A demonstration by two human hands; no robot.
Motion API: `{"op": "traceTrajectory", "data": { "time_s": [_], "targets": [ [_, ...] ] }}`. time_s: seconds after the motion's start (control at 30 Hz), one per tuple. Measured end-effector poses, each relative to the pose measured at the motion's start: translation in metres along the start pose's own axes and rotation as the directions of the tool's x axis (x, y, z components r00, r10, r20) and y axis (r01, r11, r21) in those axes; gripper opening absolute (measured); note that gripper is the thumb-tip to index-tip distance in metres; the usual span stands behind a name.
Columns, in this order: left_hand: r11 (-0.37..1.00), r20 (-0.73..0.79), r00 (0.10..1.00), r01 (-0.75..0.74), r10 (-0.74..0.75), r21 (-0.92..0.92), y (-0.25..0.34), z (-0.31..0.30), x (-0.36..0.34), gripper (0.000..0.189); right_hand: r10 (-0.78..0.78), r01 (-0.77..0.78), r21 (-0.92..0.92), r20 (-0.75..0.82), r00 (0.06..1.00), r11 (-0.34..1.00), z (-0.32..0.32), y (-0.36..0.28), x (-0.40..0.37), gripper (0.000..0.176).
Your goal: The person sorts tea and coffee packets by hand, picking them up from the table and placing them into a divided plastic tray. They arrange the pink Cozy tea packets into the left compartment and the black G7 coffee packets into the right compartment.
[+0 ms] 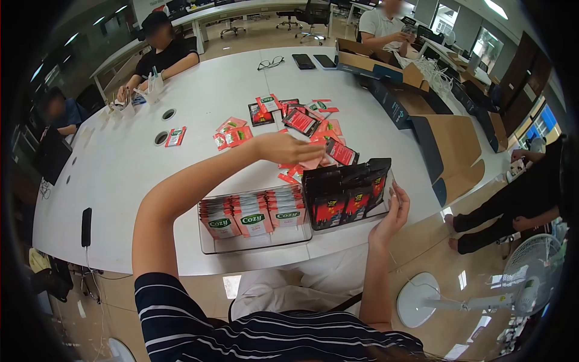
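My left hand (283, 148) reaches over a loose pile of sachets, its fingers stretched out and side by side. Under its fingertips lies a pink sachet (311, 158). A red and black packet (341, 152) rests just right of that. My right hand (391, 216) grips the right end of a clear plastic bin (344, 226), fingers along its side. Black coffee pouches (356, 196) with red fronts stand upright in this bin. Beside it on the left, a clear section (259, 246) is packed with rows of red and white Cozy sachets (252, 218).
Opened cardboard boxes (449, 154) line the table's right side. Phones (303, 61) and glasses (271, 63) lie at the back. One sachet (175, 136) sits by a cable hole on the left. A person (166, 51) works at the far left edge. A fan (531, 283) stands right.
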State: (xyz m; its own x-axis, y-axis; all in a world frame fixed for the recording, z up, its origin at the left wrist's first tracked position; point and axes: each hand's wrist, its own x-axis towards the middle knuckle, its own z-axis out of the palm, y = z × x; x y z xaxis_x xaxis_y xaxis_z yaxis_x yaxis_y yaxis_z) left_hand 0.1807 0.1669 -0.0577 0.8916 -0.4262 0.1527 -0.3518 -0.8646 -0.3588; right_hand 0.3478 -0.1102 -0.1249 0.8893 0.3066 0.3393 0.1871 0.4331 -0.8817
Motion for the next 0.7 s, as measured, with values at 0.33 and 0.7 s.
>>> {"op": "traceTrajectory", "data": {
  "time_s": [0.33,0.7],
  "targets": [
    [0.99,0.293,0.955,0.002,0.04,-0.143,0.005,0.003,0.044,0.062,-0.016,0.015,0.021,0.007,1.0,1.0,0.002,-0.007,0.0,0.021],
    [1.0,0.192,0.981,-0.003,0.002,0.003,0.01,0.024,0.039,0.058,-0.008,0.006,0.053,0.032,0.999,0.999,0.001,-0.009,0.0,0.023]
  ]
}}
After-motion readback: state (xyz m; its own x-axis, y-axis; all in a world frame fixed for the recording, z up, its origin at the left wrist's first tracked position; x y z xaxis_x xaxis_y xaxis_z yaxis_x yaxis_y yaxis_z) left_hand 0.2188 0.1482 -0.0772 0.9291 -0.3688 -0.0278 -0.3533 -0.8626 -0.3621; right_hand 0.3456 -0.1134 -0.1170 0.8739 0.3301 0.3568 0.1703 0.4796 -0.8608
